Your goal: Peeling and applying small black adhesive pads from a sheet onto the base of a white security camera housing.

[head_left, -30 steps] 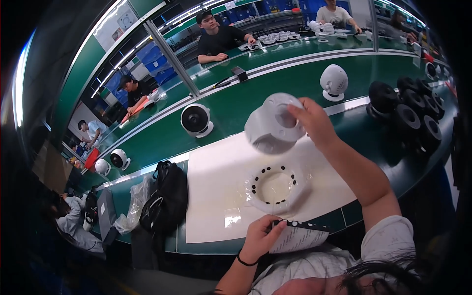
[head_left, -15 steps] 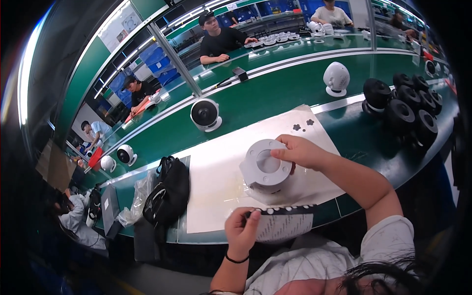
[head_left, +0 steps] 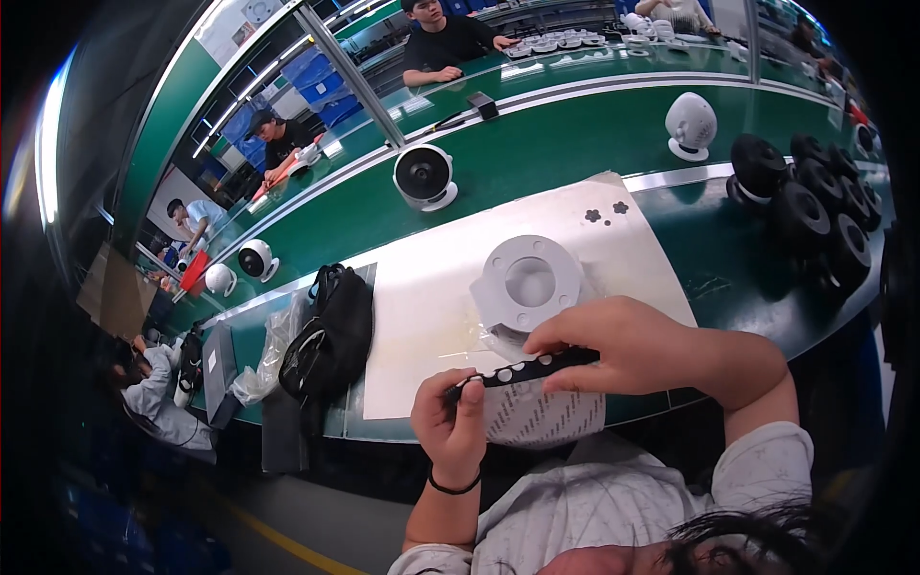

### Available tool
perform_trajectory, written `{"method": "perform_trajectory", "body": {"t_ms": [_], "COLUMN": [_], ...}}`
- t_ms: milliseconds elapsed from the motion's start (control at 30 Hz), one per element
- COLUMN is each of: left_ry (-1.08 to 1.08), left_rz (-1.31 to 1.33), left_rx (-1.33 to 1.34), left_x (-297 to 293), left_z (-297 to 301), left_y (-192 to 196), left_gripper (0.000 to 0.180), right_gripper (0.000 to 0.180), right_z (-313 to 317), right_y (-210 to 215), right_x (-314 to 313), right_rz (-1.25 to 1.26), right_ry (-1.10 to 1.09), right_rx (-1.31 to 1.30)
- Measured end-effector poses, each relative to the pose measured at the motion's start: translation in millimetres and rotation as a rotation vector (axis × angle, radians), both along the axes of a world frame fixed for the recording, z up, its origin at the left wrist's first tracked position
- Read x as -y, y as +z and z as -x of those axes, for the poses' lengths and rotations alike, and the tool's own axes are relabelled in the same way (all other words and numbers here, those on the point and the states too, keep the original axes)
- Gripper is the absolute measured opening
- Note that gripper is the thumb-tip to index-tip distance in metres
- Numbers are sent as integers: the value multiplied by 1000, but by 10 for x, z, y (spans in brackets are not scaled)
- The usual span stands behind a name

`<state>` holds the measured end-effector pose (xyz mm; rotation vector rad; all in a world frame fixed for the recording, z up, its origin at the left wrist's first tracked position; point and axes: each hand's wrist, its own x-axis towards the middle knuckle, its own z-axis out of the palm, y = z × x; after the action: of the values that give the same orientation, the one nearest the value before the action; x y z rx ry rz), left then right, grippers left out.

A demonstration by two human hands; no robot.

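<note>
I pinched a black strip (head_left: 522,370) between both hands: left hand (head_left: 450,422) closed on its left end, right hand (head_left: 613,345) closed on its right end, just before the white housing (head_left: 525,284). Uneven pull could have twisted the strip or dropped it off the mat (head_left: 431,316).

My right hand (head_left: 623,345) covered the near rim of the white housing (head_left: 525,283); my fingers hid part of the black strip (head_left: 522,371) just below that housing.

Left hand (head_left: 450,422) and right hand (head_left: 618,345) pinch close together, forearms bent inward.
</note>
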<state>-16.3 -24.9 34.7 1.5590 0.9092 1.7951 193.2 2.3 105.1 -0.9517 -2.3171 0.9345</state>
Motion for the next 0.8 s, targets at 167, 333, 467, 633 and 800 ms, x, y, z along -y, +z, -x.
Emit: {"method": "perform_trajectory", "body": {"t_ms": [167, 333, 467, 633, 800], "left_ry": [-47, 15, -6, 10, -22], "left_rz": [-124, -216, -215, -222, -201], "left_rx": [-310, -975, -932, -913, -867], "left_x": [-40, 16, -15, -10, 1], "left_z": [75, 64, 100, 152, 219], "left_y": [241, 437, 386, 335, 328], "left_gripper": [17, 21, 21, 19, 21], "right_gripper": [32, 27, 20, 19, 21], "right_z": [86, 190, 207, 253, 271], "right_y": [-134, -203, -220, -320, -300], "right_x": [-30, -1, 0, -57, -59], "right_rz": [-31, -143, -190, -370, -527], "right_ry": [31, 50, 51, 82, 160], "right_rx": [-88, -62, -99, -159, -245]}}
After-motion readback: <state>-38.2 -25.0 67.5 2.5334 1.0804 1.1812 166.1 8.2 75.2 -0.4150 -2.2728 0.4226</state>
